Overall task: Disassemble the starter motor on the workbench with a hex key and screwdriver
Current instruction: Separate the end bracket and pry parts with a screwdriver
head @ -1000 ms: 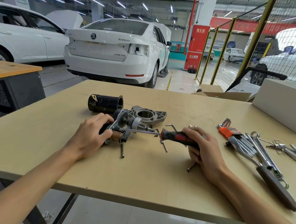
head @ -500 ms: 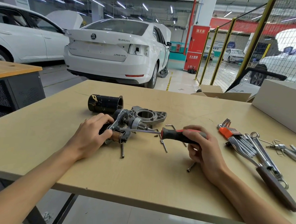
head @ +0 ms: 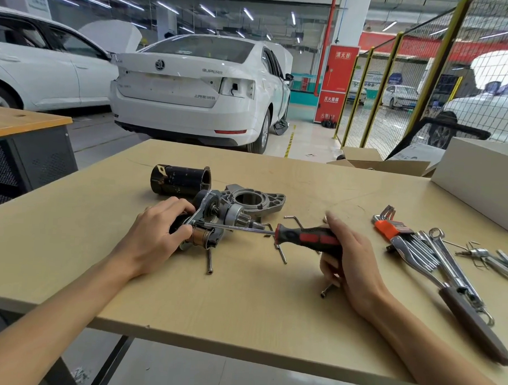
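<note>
The partly stripped starter motor (head: 213, 219) lies at the middle of the workbench (head: 241, 303). My left hand (head: 156, 237) grips its near end. My right hand (head: 349, 256) holds the red and black screwdriver (head: 306, 237) by the handle, index finger stretched out. The shaft runs left, its tip at the motor beside my left fingers. A black motor casing (head: 179, 181) and a grey end housing (head: 255, 202) lie behind. Loose long bolts (head: 210, 260) and a hex key (head: 294, 219) lie around the motor.
To the right lie an orange hex key set (head: 392, 227), several wrenches (head: 446, 261) and a dark-handled tool (head: 475, 324). A white box (head: 482, 183) stands at the back right, a cardboard box (head: 378, 163) behind the bench. White cars are parked beyond.
My right hand has turned on the screwdriver handle and its index finger has lifted and straightened. The left hand and motor stay put.
</note>
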Available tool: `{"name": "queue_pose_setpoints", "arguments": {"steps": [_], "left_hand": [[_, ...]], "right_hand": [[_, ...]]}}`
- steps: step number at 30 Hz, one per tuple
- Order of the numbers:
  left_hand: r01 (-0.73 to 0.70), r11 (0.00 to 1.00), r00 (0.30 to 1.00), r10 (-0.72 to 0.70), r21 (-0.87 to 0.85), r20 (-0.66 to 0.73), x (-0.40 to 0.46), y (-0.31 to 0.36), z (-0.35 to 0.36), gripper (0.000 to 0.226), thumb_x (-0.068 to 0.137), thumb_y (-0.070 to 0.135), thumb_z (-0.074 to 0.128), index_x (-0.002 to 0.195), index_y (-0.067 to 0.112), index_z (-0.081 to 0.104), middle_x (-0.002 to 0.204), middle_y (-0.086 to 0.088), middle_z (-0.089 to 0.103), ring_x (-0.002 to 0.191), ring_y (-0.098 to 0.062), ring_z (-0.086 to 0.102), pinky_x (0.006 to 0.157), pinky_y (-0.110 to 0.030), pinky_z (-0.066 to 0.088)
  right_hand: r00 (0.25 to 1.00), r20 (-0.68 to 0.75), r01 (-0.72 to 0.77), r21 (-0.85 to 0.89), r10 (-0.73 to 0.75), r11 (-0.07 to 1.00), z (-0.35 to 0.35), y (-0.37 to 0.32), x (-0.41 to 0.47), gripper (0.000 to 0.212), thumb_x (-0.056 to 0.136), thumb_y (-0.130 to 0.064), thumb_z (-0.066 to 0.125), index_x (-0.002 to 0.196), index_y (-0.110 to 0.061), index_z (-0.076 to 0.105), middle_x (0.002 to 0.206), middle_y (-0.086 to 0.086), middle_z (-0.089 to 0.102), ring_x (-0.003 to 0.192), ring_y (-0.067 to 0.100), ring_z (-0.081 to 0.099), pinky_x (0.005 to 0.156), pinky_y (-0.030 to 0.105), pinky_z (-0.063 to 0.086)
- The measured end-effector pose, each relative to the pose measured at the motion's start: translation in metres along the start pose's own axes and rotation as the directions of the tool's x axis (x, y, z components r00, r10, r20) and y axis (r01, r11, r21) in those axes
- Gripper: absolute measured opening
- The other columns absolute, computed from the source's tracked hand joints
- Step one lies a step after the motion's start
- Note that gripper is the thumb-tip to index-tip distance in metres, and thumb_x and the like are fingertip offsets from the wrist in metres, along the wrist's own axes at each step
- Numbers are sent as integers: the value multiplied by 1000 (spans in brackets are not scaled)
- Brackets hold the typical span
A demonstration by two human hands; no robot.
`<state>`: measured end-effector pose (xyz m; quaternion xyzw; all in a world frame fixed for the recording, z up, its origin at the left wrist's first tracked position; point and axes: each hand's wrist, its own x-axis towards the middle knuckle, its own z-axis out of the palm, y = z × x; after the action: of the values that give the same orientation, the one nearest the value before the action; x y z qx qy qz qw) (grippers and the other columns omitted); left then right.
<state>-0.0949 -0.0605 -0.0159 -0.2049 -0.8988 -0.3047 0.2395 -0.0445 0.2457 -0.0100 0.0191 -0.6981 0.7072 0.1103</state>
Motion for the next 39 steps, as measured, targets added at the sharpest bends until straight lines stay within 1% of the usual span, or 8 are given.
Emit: {"name": "queue_pose_setpoints", "arguments": {"steps": [7, 12, 17, 22, 28, 31, 34, 39], "left_hand": [[-8, 1000, 1000, 8, -5, 0, 0, 0, 0, 49, 73, 56, 31, 100, 26, 58, 94, 10, 56, 89, -17, 51, 76, -33, 32], [-15, 1000, 1000, 15, -9, -2, 0, 0, 0, 47, 73, 55, 32, 99, 27, 57, 92, 11, 56, 88, -16, 50, 76, -31, 31], [-8, 1000, 1000, 8, -4, 0, 1, 0, -1, 52, 72, 56, 32, 101, 23, 60, 93, 9, 56, 89, -17, 50, 76, -32, 32], [-6, 1000, 1000, 6, -6, 6, 1, 0, 0, 47, 72, 57, 31, 100, 28, 57, 93, 10, 56, 88, -14, 50, 75, -31, 31], [1, 1000, 1000, -1, 10, 13, 0, 0, -1, 54, 72, 58, 29, 103, 24, 59, 94, 8, 56, 88, -13, 49, 75, -31, 29], [1, 1000, 1000, -1, 6, 14, 0, -1, 0, 53, 72, 58, 30, 102, 24, 58, 94, 9, 56, 88, -14, 49, 76, -32, 30], [0, 1000, 1000, 0, 8, 17, 1, -1, -1, 53, 72, 57, 30, 103, 24, 58, 94, 8, 56, 89, -14, 50, 77, -32, 31], [-4, 1000, 1000, 4, -2, -4, 0, 0, 0, 50, 72, 56, 30, 100, 25, 58, 91, 11, 56, 86, -13, 48, 75, -30, 28]], "right_hand": [[999, 39, 34, 39, -36, 999, -2, -2, 0, 16, 75, -33, 75, 81, -20, 69, 61, 2, 53, 48, 13, 40, 39, 19, 30], [999, 24, -30, 27, 29, 999, 0, -2, 0, 53, 73, -66, 64, 74, -13, 62, 52, 4, 37, 40, 15, 32, 35, 19, 24], [998, 58, 18, 19, -20, 1000, -4, -1, 1, 37, 72, -46, 70, 86, -13, 68, 58, 6, 41, 44, 14, 37, 39, 18, 27], [999, 49, -8, 4, 7, 1000, -2, 2, 2, 55, 84, -64, 50, 82, -16, 75, 50, 3, 39, 40, 16, 32, 38, 20, 24], [997, 73, 14, 13, -14, 1000, -3, 0, 0, 23, 74, -40, 70, 84, -19, 70, 57, 2, 46, 46, 14, 34, 39, 19, 27], [998, 65, 6, 5, -6, 1000, -3, 0, 0, 38, 76, -46, 77, 93, -14, 67, 63, 2, 56, 49, 16, 40, 40, 22, 30], [999, 45, -24, -23, 25, 999, -2, 0, -1, 53, 79, -64, 61, 80, -12, 65, 48, 1, 37, 38, 16, 32, 36, 19, 25], [998, 67, 8, -28, -6, 1000, -3, 0, 0, 25, 75, -46, 77, 77, -22, 70, 57, 5, 48, 44, 15, 35, 37, 20, 26]]}}
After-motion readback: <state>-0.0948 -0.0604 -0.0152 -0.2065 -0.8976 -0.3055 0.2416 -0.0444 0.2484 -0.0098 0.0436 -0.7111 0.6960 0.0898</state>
